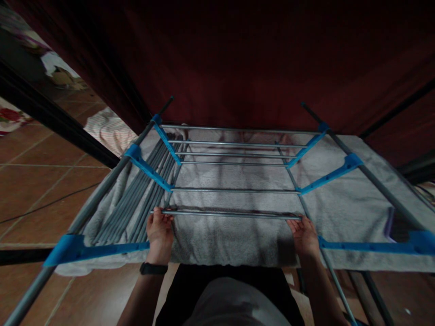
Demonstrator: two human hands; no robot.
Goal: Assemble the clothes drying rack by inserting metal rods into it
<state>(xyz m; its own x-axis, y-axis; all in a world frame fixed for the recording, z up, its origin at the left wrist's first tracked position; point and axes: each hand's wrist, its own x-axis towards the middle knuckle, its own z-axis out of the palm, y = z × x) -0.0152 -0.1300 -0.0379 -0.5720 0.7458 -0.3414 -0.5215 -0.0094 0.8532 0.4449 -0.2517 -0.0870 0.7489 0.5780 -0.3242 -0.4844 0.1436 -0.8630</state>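
My left hand (159,230), with a dark band on its wrist, has its fingers closed round the left end of a thin grey metal rod (231,214). At the other end of that rod, my right hand (304,232) holds it between thumb and fingers. The rod lies level across, inside a rack frame of grey tubes (377,183) and blue plastic brackets (151,171). Several more rods (234,190) span between the brackets farther off. Left of my left hand, a bunch of loose grey rods (139,194) lies inside the frame.
Under the frame is a table covered with a grey towel-like cloth (217,244). A dark red curtain (244,63) hangs behind it. To the left, a striped cloth (110,133) and a thin cable (50,203) lie by the tiled floor (30,185).
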